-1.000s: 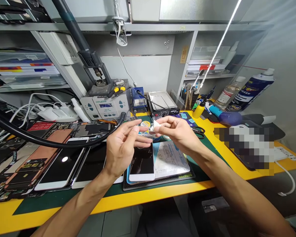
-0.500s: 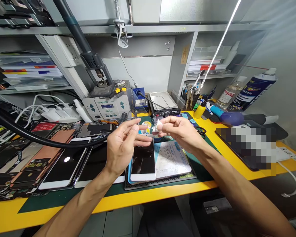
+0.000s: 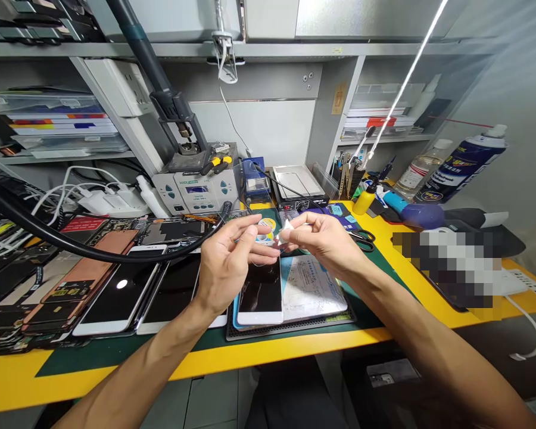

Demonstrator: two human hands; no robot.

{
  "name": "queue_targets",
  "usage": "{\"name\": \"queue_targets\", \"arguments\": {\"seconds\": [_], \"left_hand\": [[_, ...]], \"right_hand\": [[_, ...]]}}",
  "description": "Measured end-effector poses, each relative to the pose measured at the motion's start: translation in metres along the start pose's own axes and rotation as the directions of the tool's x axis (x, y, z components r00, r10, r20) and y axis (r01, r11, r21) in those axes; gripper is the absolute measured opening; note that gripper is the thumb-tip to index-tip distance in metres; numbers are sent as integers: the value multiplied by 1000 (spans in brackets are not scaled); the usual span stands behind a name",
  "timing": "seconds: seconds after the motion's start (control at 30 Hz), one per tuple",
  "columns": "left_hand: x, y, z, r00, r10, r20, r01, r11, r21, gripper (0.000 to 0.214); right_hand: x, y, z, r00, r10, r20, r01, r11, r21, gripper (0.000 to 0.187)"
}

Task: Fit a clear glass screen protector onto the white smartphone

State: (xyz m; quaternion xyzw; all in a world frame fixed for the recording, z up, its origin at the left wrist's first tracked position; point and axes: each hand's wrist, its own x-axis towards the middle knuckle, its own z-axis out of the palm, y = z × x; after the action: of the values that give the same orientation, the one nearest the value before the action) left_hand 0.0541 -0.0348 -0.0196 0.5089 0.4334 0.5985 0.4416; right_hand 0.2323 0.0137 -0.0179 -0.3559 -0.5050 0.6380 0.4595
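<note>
My left hand is raised above the bench with its fingers extended and the thumb bent in against them. A thin, see-through sheet seems to lie between its fingers; only a faint edge shows. My right hand pinches a small white wipe between thumb and fingertips, close to the left fingertips. Below the hands, a white-framed phone with a dark screen lies on a silver-and-blue printed pad. The left fingers hide the phone's top end.
At the left lie white phones and several opened phone bodies, with a thick black hose above. A soldering station and hot plate stand behind. Scissors, a yellow bottle and a spray can are at right.
The view has shifted slightly, and both hands sit a little further right in it. The white wipe has turned and moved slightly against the left fingertips. The phone stays on the pad.
</note>
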Motion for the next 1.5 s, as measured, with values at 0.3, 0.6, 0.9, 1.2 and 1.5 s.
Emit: {"name": "queue_targets", "arguments": {"seconds": [0.3, 0.6, 0.9, 1.2, 1.5], "left_hand": [[1, 2, -5, 999, 26, -38, -26, 1000, -1, 33], [7, 3, -7, 992, 13, -126, -26, 994, -102, 34], [10, 1, -7, 985, -20, -172, -15, 980, -198, 38], [10, 3, -9, 975, 15, -223, -63, 976, -211, 38], [6, -3, -3, 984, 12, -178, -47, 980, -194, 45]], "right_hand": [[0, -5, -7, 1000, -9, 1, 9, 1000, -27, 29], [0, 0, -3, 996, -74, -42, 78, 991, 110, 27], [2, 2, -2, 987, -59, -147, 70, 995, 70, 29], [1, 0, 1, 994, 42, -102, -30, 993, 116, 30], [-1, 7, 11, 995, 100, 7, -100, 974, 203, 25]]}}
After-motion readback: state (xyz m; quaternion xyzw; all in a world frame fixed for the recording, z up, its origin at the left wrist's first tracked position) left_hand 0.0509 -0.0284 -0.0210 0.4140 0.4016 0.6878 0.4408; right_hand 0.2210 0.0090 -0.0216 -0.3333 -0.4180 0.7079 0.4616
